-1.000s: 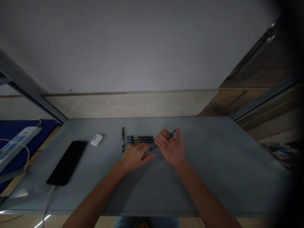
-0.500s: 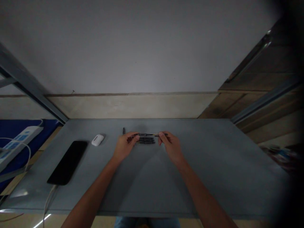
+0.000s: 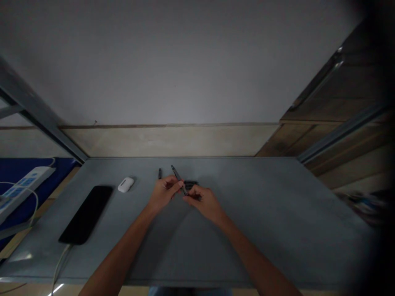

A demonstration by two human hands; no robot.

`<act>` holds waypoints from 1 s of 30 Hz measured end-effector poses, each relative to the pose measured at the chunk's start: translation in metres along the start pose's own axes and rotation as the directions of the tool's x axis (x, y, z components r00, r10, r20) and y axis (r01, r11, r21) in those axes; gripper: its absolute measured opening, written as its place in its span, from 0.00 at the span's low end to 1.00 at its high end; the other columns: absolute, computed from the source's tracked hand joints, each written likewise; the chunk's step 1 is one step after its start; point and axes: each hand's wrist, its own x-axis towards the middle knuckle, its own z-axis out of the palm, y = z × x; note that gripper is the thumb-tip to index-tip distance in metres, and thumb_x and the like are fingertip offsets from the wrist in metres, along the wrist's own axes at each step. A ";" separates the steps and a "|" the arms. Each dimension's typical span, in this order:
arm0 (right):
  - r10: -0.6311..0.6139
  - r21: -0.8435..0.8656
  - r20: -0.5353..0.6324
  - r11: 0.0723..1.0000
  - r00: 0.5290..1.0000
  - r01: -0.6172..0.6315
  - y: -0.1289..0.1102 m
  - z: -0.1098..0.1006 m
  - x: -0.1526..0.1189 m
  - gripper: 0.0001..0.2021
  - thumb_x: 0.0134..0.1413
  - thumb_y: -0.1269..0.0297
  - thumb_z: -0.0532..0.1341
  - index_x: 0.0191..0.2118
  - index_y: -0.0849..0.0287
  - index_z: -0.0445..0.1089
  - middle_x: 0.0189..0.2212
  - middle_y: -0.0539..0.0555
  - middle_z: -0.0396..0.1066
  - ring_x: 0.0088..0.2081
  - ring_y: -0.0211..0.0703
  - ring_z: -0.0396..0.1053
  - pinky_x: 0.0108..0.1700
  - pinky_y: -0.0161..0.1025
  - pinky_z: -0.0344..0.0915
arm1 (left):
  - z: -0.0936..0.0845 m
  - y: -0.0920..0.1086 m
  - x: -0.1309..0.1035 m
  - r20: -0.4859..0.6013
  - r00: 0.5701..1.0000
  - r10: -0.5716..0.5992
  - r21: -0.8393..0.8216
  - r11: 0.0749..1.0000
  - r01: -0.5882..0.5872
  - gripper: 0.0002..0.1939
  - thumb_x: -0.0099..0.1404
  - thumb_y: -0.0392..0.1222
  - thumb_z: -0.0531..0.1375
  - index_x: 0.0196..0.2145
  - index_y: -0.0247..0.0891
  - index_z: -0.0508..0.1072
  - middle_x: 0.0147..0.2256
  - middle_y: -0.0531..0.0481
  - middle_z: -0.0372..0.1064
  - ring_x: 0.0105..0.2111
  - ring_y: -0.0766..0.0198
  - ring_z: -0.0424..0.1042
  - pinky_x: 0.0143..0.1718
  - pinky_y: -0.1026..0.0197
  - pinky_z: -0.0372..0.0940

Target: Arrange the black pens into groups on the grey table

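Note:
A dark pen [image 3: 176, 174] is held tilted between both hands, its upper end pointing up and to the left. My left hand [image 3: 165, 191] pinches it around the middle. At its lower end, the fingers of my right hand [image 3: 203, 200] are closed on it. Behind my fingers, more dark pens [image 3: 191, 183] lie on the grey table, partly hidden. Another small dark pen-like piece [image 3: 159, 173] lies just beyond my left hand.
On the grey table [image 3: 277, 222], a white earbud case [image 3: 126, 185] and a black phone [image 3: 86, 214] with a cable lie to the left. A white power strip [image 3: 26, 185] rests on a blue surface at the far left. A wall rises behind the table.
The pen parts held level between my hands are now one tilted pen. My right hand has moved left and down, closer to my left hand.

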 end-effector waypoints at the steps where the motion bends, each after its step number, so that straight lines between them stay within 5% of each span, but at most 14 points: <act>1: 0.001 0.021 0.018 1.000 1.000 -0.002 -0.001 -0.001 0.000 0.10 0.52 0.58 0.63 0.27 0.59 0.67 0.21 0.48 0.68 0.24 0.36 0.65 0.28 0.33 0.60 | -0.002 0.001 0.001 -0.003 1.000 0.009 -0.007 1.000 -0.009 0.19 0.58 0.56 0.62 0.27 0.34 0.70 0.23 0.51 0.68 0.18 0.72 0.60 0.18 0.69 0.55; 6: 0.002 0.033 -0.010 0.999 1.000 -0.001 -0.004 -0.011 0.001 0.13 0.59 0.55 0.56 0.31 0.59 0.70 0.24 0.50 0.70 0.27 0.38 0.69 0.30 0.33 0.61 | -0.035 0.011 0.007 -0.232 0.971 0.057 0.040 0.998 -0.049 0.20 0.63 0.57 0.56 0.36 0.35 0.72 0.26 0.51 0.68 0.21 0.69 0.63 0.20 0.68 0.58; 8: -0.001 -0.008 -0.045 1.000 0.999 0.001 -0.004 -0.014 0.002 0.16 0.60 0.54 0.55 0.28 0.59 0.70 0.22 0.50 0.69 0.26 0.38 0.68 0.29 0.33 0.60 | -0.054 0.014 0.009 -0.307 0.949 0.072 0.225 0.974 -0.001 0.20 0.63 0.56 0.55 0.36 0.35 0.74 0.25 0.51 0.68 0.21 0.69 0.63 0.21 0.67 0.58; 10: -0.007 -0.052 -0.067 0.999 0.998 0.004 -0.002 -0.016 0.003 0.18 0.61 0.53 0.53 0.27 0.59 0.69 0.21 0.50 0.68 0.25 0.38 0.66 0.28 0.33 0.59 | -0.070 0.014 0.010 -0.332 0.936 0.116 0.505 0.860 0.073 0.19 0.63 0.55 0.56 0.33 0.35 0.75 0.24 0.51 0.69 0.23 0.66 0.66 0.25 0.65 0.60; 13: -0.011 -0.081 -0.081 0.997 0.997 0.005 0.001 -0.016 0.004 0.19 0.62 0.53 0.52 0.28 0.59 0.71 0.21 0.50 0.68 0.23 0.38 0.65 0.27 0.33 0.57 | -0.083 0.011 0.010 -0.344 0.931 0.125 0.690 0.707 0.159 0.18 0.63 0.53 0.55 0.35 0.36 0.77 0.28 0.49 0.74 0.29 0.62 0.71 0.31 0.64 0.61; 24: -0.021 -0.137 -0.088 0.991 0.996 0.009 0.007 -0.016 0.007 0.19 0.62 0.53 0.52 0.27 0.59 0.71 0.20 0.50 0.68 0.22 0.37 0.65 0.26 0.33 0.57 | -0.082 0.001 0.008 -0.396 0.916 -0.055 0.825 0.416 0.382 0.16 0.62 0.50 0.59 0.44 0.39 0.74 0.34 0.47 0.77 0.37 0.57 0.75 0.37 0.62 0.63; 30: -0.021 -0.170 -0.105 0.985 0.994 0.003 0.007 -0.018 0.007 0.20 0.62 0.52 0.52 0.28 0.59 0.72 0.19 0.50 0.68 0.21 0.38 0.64 0.25 0.33 0.56 | -0.081 0.000 0.008 -0.370 0.925 -0.088 0.849 0.372 0.375 0.16 0.62 0.52 0.60 0.42 0.40 0.72 0.34 0.48 0.76 0.37 0.56 0.75 0.37 0.61 0.62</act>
